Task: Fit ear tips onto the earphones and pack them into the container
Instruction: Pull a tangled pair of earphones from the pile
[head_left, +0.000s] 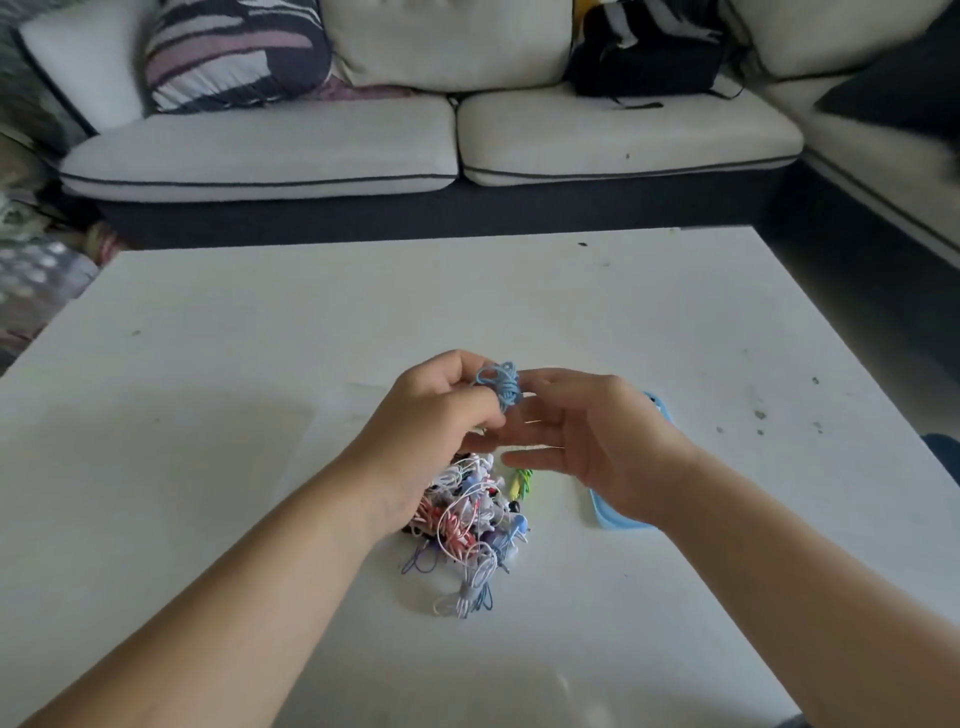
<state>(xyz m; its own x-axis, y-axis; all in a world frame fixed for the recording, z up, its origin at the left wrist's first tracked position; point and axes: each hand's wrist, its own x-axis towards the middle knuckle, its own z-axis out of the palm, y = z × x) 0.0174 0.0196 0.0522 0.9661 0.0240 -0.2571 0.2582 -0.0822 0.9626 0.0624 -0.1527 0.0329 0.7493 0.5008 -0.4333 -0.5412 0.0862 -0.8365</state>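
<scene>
**Earphone bundle of coiled light-blue cable (501, 387) held ready**

It is pinched in the left hand (436, 410) above the tangled multicoloured earphone pile (467, 525) on the white table (208, 364). The right hand (587, 441) is loosely spread beside it, empty. One bud should be teased free first.

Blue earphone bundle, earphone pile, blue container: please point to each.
blue earphone bundle (500, 387): head view, wound cable.
earphone pile (467, 525): head view, tangled middle.
blue container (610, 517): head view, near rim.
</scene>
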